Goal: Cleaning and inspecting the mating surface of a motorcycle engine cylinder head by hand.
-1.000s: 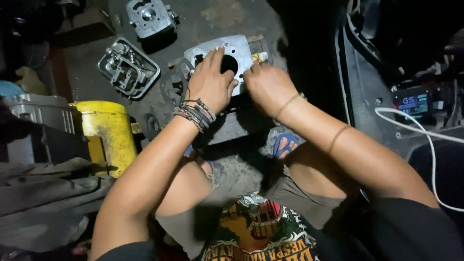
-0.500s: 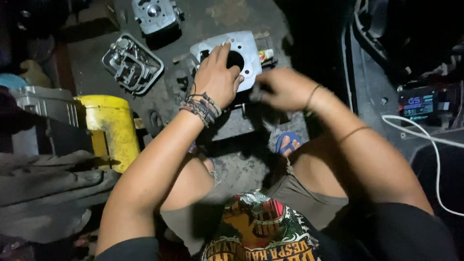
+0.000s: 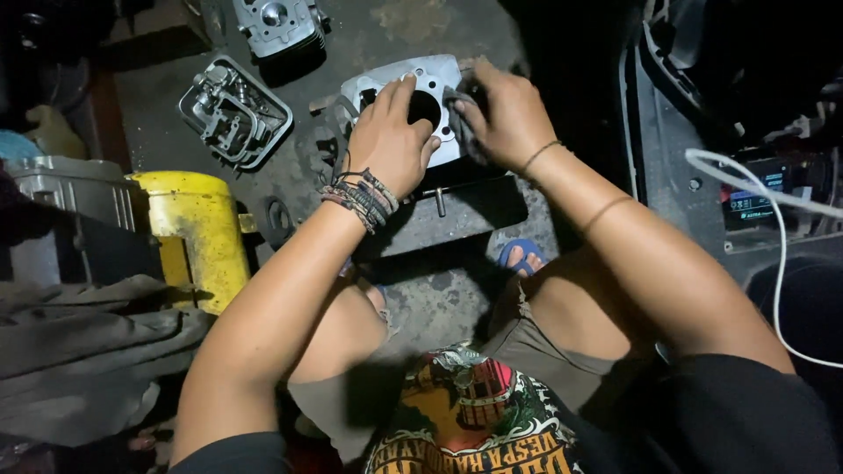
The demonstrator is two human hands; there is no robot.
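Observation:
A silver engine cylinder block (image 3: 432, 74) with a round dark bore lies on the concrete floor ahead of my knees, resting on a dark block (image 3: 457, 215). My left hand (image 3: 386, 140), with several cord bracelets at the wrist, lies flat on the cylinder's left side and holds it down. My right hand (image 3: 505, 114) presses a dark grey rag (image 3: 458, 114) against the cylinder's right edge beside the bore.
A metal engine cover (image 3: 233, 114) and a finned engine part (image 3: 279, 25) lie on the floor at upper left. A yellow can (image 3: 198, 233) stands at left above crumpled grey cloth (image 3: 88, 360). A dark vehicle body with a white cable (image 3: 777, 263) sits at right.
My right hand pulled back toward me from the cylinder's right side, then returned to its right edge with the rag. My left hand stayed on the cylinder.

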